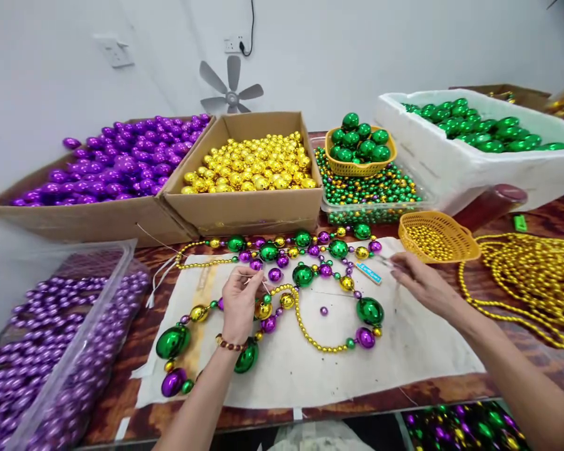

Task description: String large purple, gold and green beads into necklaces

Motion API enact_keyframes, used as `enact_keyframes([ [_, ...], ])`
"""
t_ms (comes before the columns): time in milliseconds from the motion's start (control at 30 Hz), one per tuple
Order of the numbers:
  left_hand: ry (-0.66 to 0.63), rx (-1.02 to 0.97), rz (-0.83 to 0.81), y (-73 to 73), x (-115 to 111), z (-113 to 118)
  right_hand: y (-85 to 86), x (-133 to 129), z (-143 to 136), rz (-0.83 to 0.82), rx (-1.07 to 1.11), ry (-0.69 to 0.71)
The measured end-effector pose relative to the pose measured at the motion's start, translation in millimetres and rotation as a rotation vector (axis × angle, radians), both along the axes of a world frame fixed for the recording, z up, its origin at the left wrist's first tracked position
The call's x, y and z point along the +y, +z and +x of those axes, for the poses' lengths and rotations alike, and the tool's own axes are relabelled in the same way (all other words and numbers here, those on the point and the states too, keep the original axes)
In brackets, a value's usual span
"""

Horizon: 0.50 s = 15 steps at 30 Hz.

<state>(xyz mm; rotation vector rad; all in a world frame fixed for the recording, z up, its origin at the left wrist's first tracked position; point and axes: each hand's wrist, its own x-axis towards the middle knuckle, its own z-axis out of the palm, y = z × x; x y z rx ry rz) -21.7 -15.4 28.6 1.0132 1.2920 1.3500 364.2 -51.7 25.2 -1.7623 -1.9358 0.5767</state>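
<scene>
My left hand (242, 304) is closed in a pinch on the thin string of a bead necklace, whose green, gold and purple beads lie around the wrist. A big green bead (173, 342) belongs to its left loop, and a strand of small gold beads (305, 329) curves away to the right. My right hand (416, 279) is above the cloth's right side, its fingers together around a small silvery thing, too blurred to name. Just left of it lies a blue-labelled strip (369, 273). A loose purple bead (324, 311) rests on the white cloth (404, 351).
Cardboard boxes of purple beads (122, 166) and gold beads (254, 166) line the back. A foam box (484, 172) with green beads stands back right. An orange basket (439, 238) and gold strands (531, 275) lie right; a clear bin (70, 351) stands left.
</scene>
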Motion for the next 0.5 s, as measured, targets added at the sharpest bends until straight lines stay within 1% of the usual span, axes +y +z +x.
enact_keyframes([
  [67, -0.004, 0.008, 0.015, -0.3, -1, 2, 28.0, 8, -53, -0.107, 0.187, 0.247],
  [133, -0.009, 0.020, 0.033, -0.4, -3, 2, 49.8, 21, -102, -0.238, 0.308, 0.489],
  [167, -0.012, 0.027, 0.044, -0.5, -3, 3, 57.1, 29, -123, -0.281, 0.344, 0.548],
  [233, -0.018, 0.041, 0.066, -0.7, -4, 2, 64.5, 47, -151, -0.355, 0.363, 0.660],
  [300, -0.021, 0.057, 0.086, -1.0, -5, 2, 65.0, 62, -166, -0.399, 0.356, 0.735],
  [367, -0.021, 0.069, 0.097, -1.6, -6, 1, 62.5, 73, -172, -0.425, 0.343, 0.779],
  [433, -0.019, 0.076, 0.103, -2.4, -7, 0, 60.1, 79, -175, -0.446, 0.335, 0.801],
  [500, -0.014, 0.076, 0.102, -3.2, -6, 0, 58.7, 80, -177, -0.445, 0.333, 0.791],
])
